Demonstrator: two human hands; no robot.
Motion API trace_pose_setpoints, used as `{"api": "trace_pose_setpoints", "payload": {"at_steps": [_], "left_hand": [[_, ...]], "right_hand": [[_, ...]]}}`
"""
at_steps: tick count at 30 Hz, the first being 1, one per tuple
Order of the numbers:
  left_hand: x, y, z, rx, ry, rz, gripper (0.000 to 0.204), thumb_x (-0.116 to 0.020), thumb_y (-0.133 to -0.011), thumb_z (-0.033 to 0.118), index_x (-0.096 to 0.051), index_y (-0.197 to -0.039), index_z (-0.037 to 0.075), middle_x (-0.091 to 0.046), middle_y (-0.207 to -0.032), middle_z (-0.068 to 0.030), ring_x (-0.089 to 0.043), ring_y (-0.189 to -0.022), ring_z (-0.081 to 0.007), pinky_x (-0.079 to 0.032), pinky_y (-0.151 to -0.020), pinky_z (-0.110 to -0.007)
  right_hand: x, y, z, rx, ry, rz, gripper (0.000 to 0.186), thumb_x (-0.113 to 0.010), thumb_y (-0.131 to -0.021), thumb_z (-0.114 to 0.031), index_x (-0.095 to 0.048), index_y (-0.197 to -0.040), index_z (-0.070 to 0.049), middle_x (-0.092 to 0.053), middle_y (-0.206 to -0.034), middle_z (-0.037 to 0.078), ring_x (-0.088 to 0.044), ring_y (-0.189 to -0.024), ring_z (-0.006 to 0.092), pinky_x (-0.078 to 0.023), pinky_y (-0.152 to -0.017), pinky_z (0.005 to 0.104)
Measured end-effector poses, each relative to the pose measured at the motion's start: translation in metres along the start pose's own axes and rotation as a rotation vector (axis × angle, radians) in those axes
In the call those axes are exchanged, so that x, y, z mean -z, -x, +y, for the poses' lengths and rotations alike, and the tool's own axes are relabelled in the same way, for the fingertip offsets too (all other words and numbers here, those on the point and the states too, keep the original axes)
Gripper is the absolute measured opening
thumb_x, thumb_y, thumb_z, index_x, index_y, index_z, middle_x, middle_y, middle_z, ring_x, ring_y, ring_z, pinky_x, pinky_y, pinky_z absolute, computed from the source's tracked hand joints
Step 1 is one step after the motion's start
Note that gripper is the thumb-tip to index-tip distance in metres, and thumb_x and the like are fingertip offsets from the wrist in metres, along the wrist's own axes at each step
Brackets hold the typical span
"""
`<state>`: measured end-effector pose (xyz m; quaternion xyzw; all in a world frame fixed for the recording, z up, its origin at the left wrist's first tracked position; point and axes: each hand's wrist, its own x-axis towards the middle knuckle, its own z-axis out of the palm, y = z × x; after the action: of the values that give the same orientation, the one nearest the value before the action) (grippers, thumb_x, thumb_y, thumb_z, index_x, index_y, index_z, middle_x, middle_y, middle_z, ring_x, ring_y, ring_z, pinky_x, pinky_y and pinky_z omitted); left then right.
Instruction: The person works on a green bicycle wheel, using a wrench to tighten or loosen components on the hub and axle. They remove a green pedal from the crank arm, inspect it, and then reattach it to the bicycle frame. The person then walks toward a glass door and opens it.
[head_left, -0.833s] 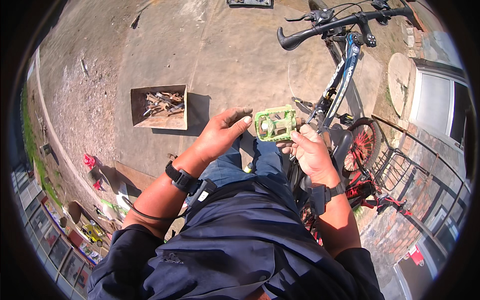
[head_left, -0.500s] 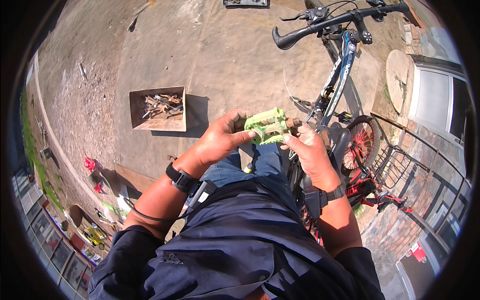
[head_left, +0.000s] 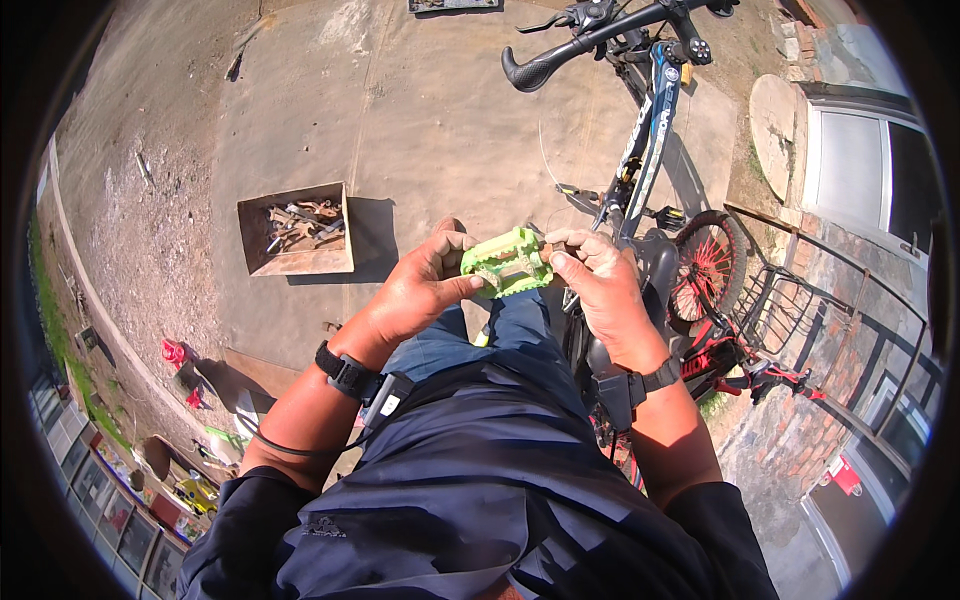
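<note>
A light-green bicycle pedal (head_left: pixel 508 264) is held up in front of my legs, between both hands. My left hand (head_left: pixel 425 285) is closed on its left end, thumb along the near edge. At the other end, my right hand (head_left: pixel 598 280) pinches the pedal near its axle, which is mostly behind the fingers. Just beyond my right hand stands a blue, black and white bicycle (head_left: pixel 648 150), its handlebar at the top of the view and its saddle beside my right wrist.
On the concrete at left sits an open box (head_left: pixel 320 268) holding rusty tools (head_left: pixel 305 226). A second bicycle with a red-spoked wheel (head_left: pixel 703 280) and a wire basket (head_left: pixel 788 305) is at right, near a brick wall (head_left: pixel 800 425). A red object (head_left: pixel 174 352) lies at far left.
The pedal and both hands have shifted slightly left in view, and the pedal is turned a little. The surroundings have shifted left too as the view moved. Both hands keep their hold.
</note>
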<state>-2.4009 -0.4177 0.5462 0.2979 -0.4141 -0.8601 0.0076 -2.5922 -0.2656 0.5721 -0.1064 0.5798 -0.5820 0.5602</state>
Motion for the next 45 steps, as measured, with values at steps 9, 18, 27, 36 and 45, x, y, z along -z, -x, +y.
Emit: {"api": "trace_pose_setpoints", "payload": {"at_steps": [9,18,27,36,45], "left_hand": [[-0.006,-0.002,0.005,-0.199,-0.679,-0.081,0.081,-0.088,-0.069,0.019,-0.042,-0.131,-0.005,-0.052,-0.119,-0.0162,-0.057,-0.111,-0.0299,-0.046,-0.097,-0.038],[-0.012,-0.005,0.000,-0.170,-0.862,-0.081,0.087,-0.088,-0.065,0.033,-0.045,-0.130,-0.006,-0.056,-0.114,-0.0220,-0.058,-0.108,-0.0369,-0.048,-0.092,-0.041],[-0.008,-0.005,0.001,-0.131,-0.823,-0.035,0.084,-0.087,-0.066,0.033,-0.047,-0.129,-0.006,-0.058,-0.112,-0.0219,-0.059,-0.106,-0.0361,-0.048,-0.091,-0.040],[-0.009,-0.002,0.001,-0.175,-0.881,-0.013,0.084,-0.089,-0.062,0.030,-0.049,-0.125,-0.008,-0.058,-0.104,-0.0214,-0.060,-0.100,-0.0356,-0.050,-0.087,-0.040],[-0.017,0.002,0.011,-0.026,-0.874,-0.051,0.077,-0.086,-0.064,0.019,-0.050,-0.128,-0.002,-0.059,-0.119,-0.0213,-0.060,-0.111,-0.0328,-0.048,-0.095,-0.037]], "right_hand": [[-0.003,0.004,0.009,-0.074,0.069,-0.023,0.015,-0.062,-0.095,-0.010,-0.063,-0.103,0.002,-0.063,-0.094,0.002,-0.057,-0.088,0.0072,-0.046,-0.079,0.0225],[-0.004,0.001,0.022,-0.108,0.082,-0.001,0.016,-0.062,-0.095,-0.010,-0.062,-0.105,0.002,-0.065,-0.097,0.004,-0.058,-0.089,0.0081,-0.048,-0.080,0.0229],[-0.004,0.001,0.023,-0.098,0.073,-0.025,0.027,-0.057,-0.096,-0.011,-0.057,-0.122,-0.001,-0.067,-0.105,0.004,-0.062,-0.093,0.0095,-0.050,-0.078,0.0238],[-0.003,-0.001,0.023,-0.072,0.155,0.009,0.021,-0.063,-0.094,-0.012,-0.061,-0.110,0.002,-0.069,-0.097,0.004,-0.060,-0.087,0.0073,-0.048,-0.075,0.0216],[-0.001,-0.002,0.010,-0.015,0.233,-0.033,0.016,-0.064,-0.092,-0.015,-0.066,-0.097,0.000,-0.066,-0.089,0.005,-0.060,-0.076,0.0091,-0.050,-0.072,0.0246]]}}
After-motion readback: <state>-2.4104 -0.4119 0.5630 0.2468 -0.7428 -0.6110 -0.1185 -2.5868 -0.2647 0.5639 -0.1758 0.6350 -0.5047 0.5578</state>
